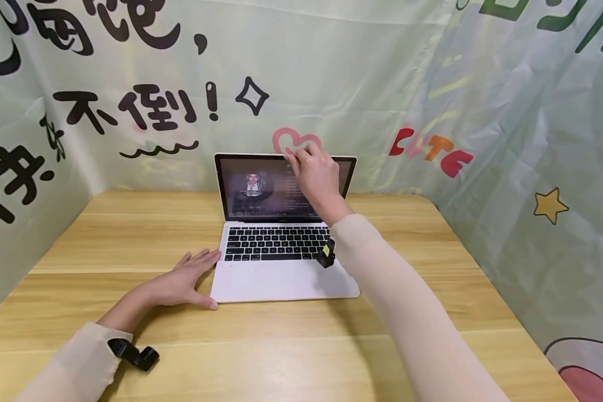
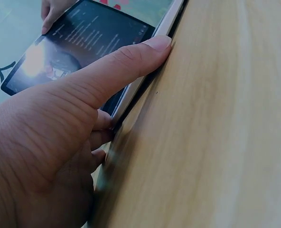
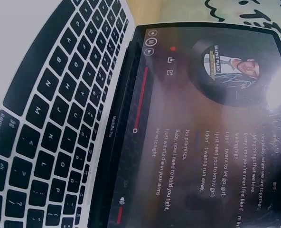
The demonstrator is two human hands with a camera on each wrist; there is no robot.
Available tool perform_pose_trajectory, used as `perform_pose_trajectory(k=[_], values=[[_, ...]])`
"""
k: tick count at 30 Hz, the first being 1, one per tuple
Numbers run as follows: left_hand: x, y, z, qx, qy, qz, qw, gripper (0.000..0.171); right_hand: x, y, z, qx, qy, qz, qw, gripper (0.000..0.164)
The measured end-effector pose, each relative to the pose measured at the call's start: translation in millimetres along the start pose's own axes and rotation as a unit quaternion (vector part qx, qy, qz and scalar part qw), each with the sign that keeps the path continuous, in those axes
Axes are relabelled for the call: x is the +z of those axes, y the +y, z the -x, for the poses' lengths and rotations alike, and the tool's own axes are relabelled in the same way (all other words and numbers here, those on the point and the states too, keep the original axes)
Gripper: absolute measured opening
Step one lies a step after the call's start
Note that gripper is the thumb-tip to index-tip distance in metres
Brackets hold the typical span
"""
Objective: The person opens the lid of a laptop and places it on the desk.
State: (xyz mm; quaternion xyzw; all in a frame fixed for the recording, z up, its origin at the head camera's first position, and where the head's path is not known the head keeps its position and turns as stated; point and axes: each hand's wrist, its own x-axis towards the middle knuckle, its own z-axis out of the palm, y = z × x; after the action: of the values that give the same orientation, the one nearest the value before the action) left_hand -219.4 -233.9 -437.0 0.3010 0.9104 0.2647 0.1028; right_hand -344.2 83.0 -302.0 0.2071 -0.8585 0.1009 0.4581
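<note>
An open silver laptop (image 1: 286, 283) stands on the wooden table, its lit screen (image 3: 188, 109) showing a music player with song lyrics. My right hand (image 1: 317, 174) pinches the top edge of the screen between thumb and curled fingers, and its forearm crosses over the right of the keyboard (image 1: 276, 244). Against the laptop's left edge rests my left hand (image 1: 185, 282), its thumb stretched toward the near corner. In the left wrist view, the left thumb (image 2: 126, 61) lies along the laptop's side. The right wrist view shows keys and screen, but not the right hand.
The wooden table (image 1: 261, 352) extends around the laptop on all sides. A printed cloth (image 1: 362, 72) with lettering and drawings hangs behind it and at both sides. Black wrist cameras (image 1: 134, 354) are strapped to both sleeves.
</note>
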Motion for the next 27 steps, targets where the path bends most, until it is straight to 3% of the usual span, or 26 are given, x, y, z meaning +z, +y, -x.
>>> perform_pose_trajectory(k=[9, 18, 27], values=[[1.6, -1.6, 1.0, 0.001, 0.004, -0.004, 1.0, 0.12, 13.9, 5.7, -13.0, 0.011, -0.028, 0.05, 0.998, 0.036], [3.7, -2.6, 0.0, 0.0, 0.005, -0.004, 1.0, 0.121, 28.8, 12.2, -27.5, 0.044, -0.102, 0.056, 0.992, 0.038], [3.3, -5.0, -1.4, -0.001, 0.008, -0.015, 0.9999, 0.123, 39.5, 17.2, -45.1, 0.093, -0.179, 0.042, 0.979, 0.038]])
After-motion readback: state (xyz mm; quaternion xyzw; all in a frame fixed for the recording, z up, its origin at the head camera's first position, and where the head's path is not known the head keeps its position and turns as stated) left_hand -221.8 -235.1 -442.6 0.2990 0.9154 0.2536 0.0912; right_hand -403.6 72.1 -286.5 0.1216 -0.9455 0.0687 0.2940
